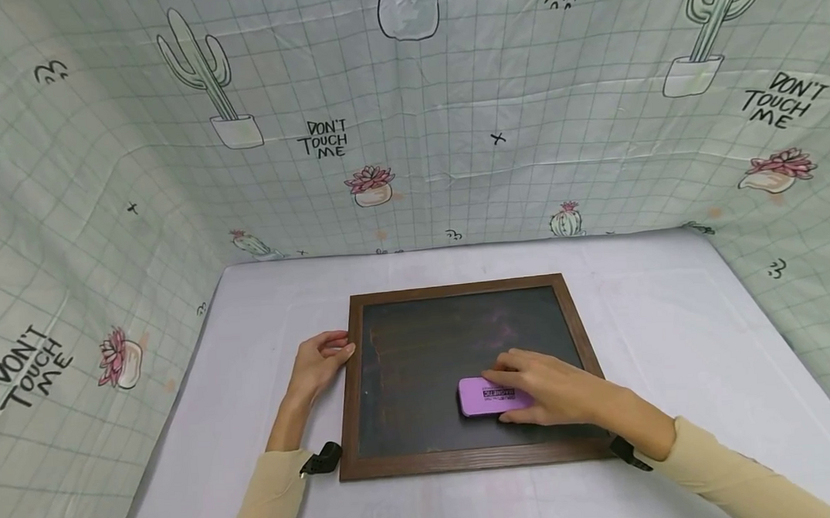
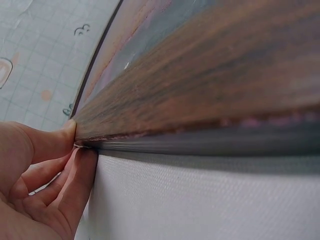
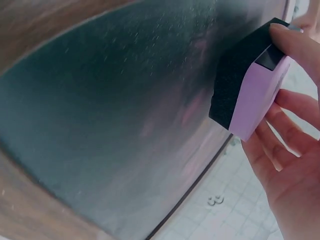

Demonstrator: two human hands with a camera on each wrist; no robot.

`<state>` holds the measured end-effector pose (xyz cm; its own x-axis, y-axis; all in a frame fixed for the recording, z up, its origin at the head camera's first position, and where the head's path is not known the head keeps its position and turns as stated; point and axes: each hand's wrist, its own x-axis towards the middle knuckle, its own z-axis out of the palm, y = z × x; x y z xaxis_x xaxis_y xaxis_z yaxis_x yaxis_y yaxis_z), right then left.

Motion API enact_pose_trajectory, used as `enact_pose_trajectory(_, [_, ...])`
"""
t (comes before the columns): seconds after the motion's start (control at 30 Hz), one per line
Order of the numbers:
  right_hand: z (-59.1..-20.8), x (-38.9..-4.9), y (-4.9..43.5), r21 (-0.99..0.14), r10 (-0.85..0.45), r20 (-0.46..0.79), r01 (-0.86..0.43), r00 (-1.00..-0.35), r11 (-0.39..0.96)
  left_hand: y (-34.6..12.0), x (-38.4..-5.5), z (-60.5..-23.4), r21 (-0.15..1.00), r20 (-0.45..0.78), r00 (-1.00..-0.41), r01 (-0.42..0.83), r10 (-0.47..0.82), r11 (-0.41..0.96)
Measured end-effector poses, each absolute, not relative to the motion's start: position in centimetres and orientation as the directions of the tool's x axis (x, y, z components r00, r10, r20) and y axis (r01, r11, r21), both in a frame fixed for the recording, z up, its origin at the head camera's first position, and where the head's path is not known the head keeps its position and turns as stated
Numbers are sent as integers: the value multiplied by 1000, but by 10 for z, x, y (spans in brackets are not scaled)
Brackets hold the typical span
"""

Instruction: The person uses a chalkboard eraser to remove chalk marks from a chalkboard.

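Observation:
A chalkboard (image 1: 420, 382) with a brown wooden frame (image 1: 459, 461) lies on the white table. At its left side my left hand (image 1: 317, 365) pinches the frame's edge; in the left wrist view the thumb (image 2: 52, 142) is at the edge and the fingers (image 2: 80, 180) are tucked beneath. My right hand (image 1: 556, 388) grips a purple magnetic eraser (image 1: 477, 398) over the lower right part of the board. The right wrist view shows the eraser's black felt side (image 3: 235, 75) facing the board, its felt tilted toward the surface. Faint pink chalk smears (image 3: 190, 107) mark the board's upper right area.
White cloth covers the table (image 1: 278, 303) around the board. Behind and at the sides hangs a grid-patterned curtain (image 1: 435, 80) printed with cacti and lettering. Black wrist cameras (image 1: 322, 458) sit on both wrists, close to the frame.

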<state>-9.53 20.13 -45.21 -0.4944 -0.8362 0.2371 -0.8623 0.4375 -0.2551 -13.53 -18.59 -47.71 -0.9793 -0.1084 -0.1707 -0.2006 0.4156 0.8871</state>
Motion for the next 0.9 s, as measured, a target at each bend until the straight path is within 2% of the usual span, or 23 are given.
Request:
enact_pose_trajectory(0.23, [-453, -101, 214, -256, -815, 296, -863, -498, 435, -187, -133, -478, 885, -171, -979, -203, -114, 420])
enact_pose_trajectory(0.9, [-451, -119, 246, -235, -732, 356, -814, -581, 532, -185, -135, -478, 890, -178, -977, -212, -122, 403])
